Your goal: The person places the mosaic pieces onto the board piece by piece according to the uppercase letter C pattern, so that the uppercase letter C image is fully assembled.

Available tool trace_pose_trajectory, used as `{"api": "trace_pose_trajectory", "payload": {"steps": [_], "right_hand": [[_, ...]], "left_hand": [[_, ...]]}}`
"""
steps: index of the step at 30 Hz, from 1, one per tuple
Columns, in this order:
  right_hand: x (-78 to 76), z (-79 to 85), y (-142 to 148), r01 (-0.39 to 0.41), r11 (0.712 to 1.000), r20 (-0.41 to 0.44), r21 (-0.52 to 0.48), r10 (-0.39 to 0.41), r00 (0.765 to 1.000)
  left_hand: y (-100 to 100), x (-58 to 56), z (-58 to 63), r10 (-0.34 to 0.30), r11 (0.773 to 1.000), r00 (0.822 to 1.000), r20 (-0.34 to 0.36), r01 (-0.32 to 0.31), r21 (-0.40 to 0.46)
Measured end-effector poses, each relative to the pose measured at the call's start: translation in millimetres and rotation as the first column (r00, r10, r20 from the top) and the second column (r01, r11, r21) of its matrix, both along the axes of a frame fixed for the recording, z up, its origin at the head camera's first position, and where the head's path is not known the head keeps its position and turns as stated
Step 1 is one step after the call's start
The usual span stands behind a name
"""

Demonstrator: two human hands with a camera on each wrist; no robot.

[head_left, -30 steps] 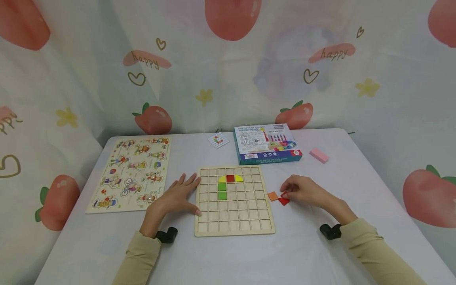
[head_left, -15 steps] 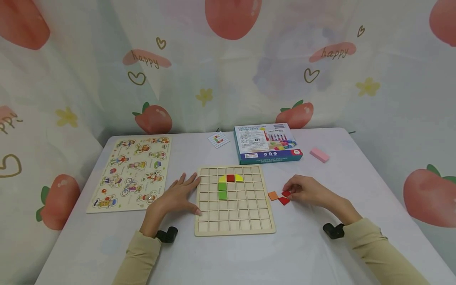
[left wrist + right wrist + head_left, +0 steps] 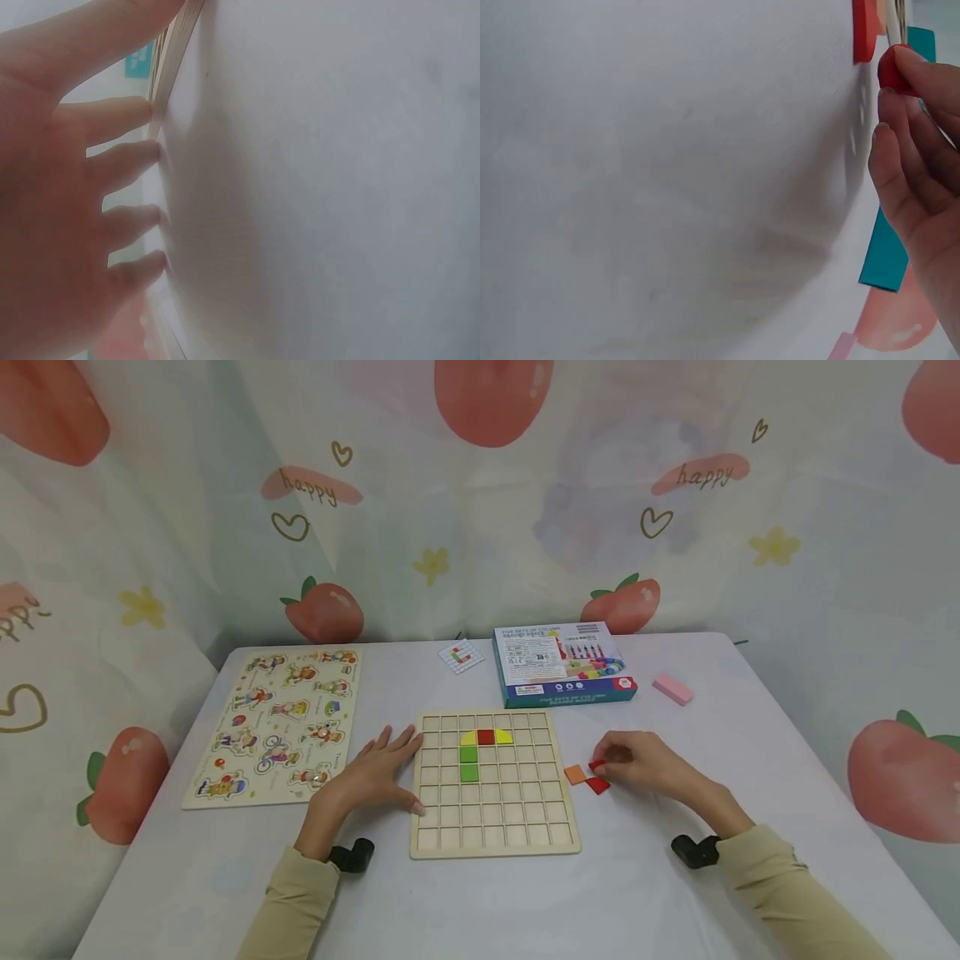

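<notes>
A wooden grid board [image 3: 491, 818] lies mid-table, holding two green square tiles [image 3: 468, 763], a red square tile [image 3: 486, 737] and two yellow rounded tiles [image 3: 504, 737]. My left hand [image 3: 371, 777] rests with spread fingers along the board's left side, thumb and index fingertip at its edge. To the right of the board, my right hand [image 3: 637, 760] pinches a small red tile [image 3: 891, 71] between thumb and fingers, partly hidden by them. Beside those fingers another red tile [image 3: 597, 786], with a curved edge, and an orange square tile [image 3: 575, 774] lie on the cloth.
A picture puzzle board [image 3: 281, 727] with figures lies at the left. Behind the grid board are a small pattern card [image 3: 461, 656] and a flat teal-and-white box [image 3: 562, 664]. A pink block [image 3: 672, 688] sits to the box's right. A printed curtain hangs behind the table.
The right hand shifts slightly right and then back left, its fingers on the red tile, which now shows less between them. The left hand and the tiles on the board stay put.
</notes>
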State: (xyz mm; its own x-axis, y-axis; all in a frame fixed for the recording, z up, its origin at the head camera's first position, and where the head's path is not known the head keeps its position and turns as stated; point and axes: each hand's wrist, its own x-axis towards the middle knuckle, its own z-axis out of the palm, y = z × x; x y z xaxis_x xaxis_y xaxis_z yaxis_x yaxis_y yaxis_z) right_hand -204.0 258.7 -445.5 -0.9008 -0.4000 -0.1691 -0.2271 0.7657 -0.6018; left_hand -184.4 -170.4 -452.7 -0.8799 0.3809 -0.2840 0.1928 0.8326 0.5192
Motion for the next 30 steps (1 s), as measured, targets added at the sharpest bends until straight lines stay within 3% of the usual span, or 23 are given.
{"api": "trace_pose_trajectory", "payload": {"steps": [10, 17, 27, 30], "right_hand": [[2.4, 0.8, -24, -0.016, 0.994, 0.0, -0.106, 0.016, 1.0], [1.4, -1.8, -44, 0.001, 0.976, 0.076, -0.216, 0.016, 0.997], [2.0, 6.5, -78, 0.008, 0.972, 0.07, -0.233, 0.009, 0.997], [1.4, 8.0, -88, -0.022, 0.961, 0.067, -0.276, 0.042, 0.997]], "left_hand": [[-1, 0.9, -0.9, -0.001, 1.0, 1.0, -0.007, 0.002, 0.003], [-1, -0.3, -2.1, 0.005, 1.0, 1.0, -0.002, -0.005, 0.006], [-1, -0.9, -1.8, 0.005, 1.0, 1.0, 0.0, -0.005, 0.005], [-1, -1.4, -2.7, 0.002, 1.0, 1.0, 0.001, -0.002, 0.006]]}}
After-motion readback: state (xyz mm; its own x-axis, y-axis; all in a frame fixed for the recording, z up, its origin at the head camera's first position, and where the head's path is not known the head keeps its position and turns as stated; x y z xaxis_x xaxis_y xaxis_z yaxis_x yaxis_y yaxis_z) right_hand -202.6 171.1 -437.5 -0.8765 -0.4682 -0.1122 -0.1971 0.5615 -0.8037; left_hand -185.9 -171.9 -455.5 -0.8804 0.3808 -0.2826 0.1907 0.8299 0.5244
